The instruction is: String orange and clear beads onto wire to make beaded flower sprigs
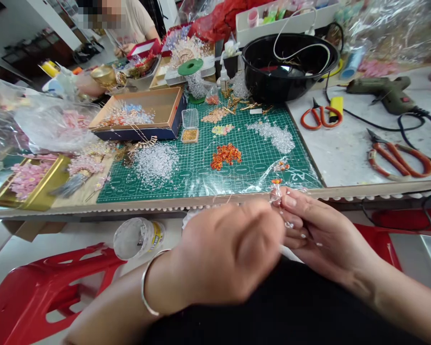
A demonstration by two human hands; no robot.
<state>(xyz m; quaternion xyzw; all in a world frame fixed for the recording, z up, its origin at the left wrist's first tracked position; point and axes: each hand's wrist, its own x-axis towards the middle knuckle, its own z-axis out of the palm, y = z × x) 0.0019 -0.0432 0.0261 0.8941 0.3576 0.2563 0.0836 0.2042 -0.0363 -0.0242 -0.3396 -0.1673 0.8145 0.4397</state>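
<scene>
My left hand [230, 254], smeared by motion, is closed with its fingers curled in front of the table edge. What it grips, if anything, is hidden. Beside it on the right, my right hand [326, 235] pinches a small beaded ornament [277, 191] of clear beads topped with an orange piece. A few more clear beads dangle against its fingers. Beyond the hands, a pile of orange beads [225, 156] lies on the green cutting mat [187, 184]. Clear beads [157, 163] are heaped to the left, and a looser pile of clear pieces [275, 135] is at the right.
Orange-handled pliers [398, 155], orange-handled cutters [319, 117] and a glue gun [384, 91] lie on the right. A black basin [289, 67] and an open box [158, 108] stand behind. Below left are a red stool [57, 282] and a bucket [134, 238]. Another person [136, 24] is beyond.
</scene>
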